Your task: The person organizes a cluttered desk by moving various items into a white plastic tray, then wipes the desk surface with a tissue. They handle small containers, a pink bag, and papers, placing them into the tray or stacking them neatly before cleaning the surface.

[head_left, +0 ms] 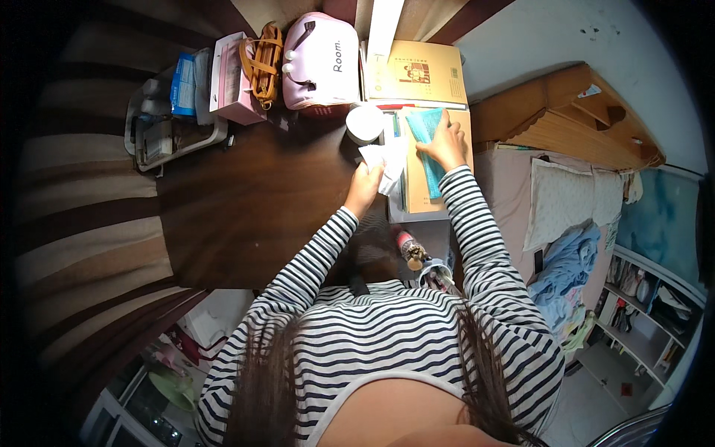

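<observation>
My left hand (pixel 363 188) is closed on a crumpled white tissue (pixel 392 164) at the right part of the dark table. To its right, my right hand (pixel 448 143) grips a long, flat teal case (pixel 430 173) by its side, thumb and fingers across it. The case lies slanted over a stack of tan-covered books (pixel 418 195); I cannot tell whether it touches them. Just beyond the tissue stands a round white container (pixel 365 123). More tan books (pixel 439 63) sit farther back.
Along the back of the dark table (pixel 246 201) stand a pink bag (pixel 320 63), a pink box (pixel 232 78) with a brown handbag (pixel 266 67), and a loaded tray (pixel 216 135). Near my body are a red-labelled bottle (pixel 408 244) and a cup of pens (pixel 436 276). A bed (pixel 510 186) is at the right.
</observation>
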### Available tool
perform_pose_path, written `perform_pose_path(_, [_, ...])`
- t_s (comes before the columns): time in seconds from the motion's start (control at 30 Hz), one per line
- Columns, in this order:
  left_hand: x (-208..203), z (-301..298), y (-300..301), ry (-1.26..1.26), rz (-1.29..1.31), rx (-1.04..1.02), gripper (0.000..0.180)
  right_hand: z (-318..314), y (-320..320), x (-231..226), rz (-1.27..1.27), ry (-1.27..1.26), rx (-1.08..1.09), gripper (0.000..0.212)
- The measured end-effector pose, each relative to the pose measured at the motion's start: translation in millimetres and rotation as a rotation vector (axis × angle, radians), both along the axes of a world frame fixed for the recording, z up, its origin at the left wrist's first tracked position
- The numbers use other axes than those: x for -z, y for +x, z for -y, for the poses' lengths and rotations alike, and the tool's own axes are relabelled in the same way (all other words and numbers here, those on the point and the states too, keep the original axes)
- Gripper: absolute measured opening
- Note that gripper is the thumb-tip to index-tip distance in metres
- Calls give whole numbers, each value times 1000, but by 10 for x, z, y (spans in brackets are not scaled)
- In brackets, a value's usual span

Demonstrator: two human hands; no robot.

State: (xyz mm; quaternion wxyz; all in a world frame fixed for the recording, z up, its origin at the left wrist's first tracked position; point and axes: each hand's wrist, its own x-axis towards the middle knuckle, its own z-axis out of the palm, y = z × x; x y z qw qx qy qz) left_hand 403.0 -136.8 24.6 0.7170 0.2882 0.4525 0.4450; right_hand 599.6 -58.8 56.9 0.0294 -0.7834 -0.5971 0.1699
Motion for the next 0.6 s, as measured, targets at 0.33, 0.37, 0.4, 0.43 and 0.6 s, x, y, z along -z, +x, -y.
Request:
perform_pose_path(0.33, [-153, 8, -165, -87, -75, -14, 26, -1065, 7, -158, 98, 170, -563, 77])
perform_pose_path(0.37, [-145, 17, -170, -86, -70, -14, 26, -1106, -31, -63, 131, 194, -558, 75])
perform_pose_path(0.4, [-132, 9, -154, -80, -59, -8, 26, -1100, -44, 19, 116, 185, -510, 74])
perform_pose_path(0.43, [-119, -3, -147, -74, -48, -1, 26, -1061, -61, 109, 102, 175, -460, 73])
perform_pose_path(0.6, [-82, 17, -168, -80, -85, 8, 26, -969, -80, 333, 152, 246, -375, 65])
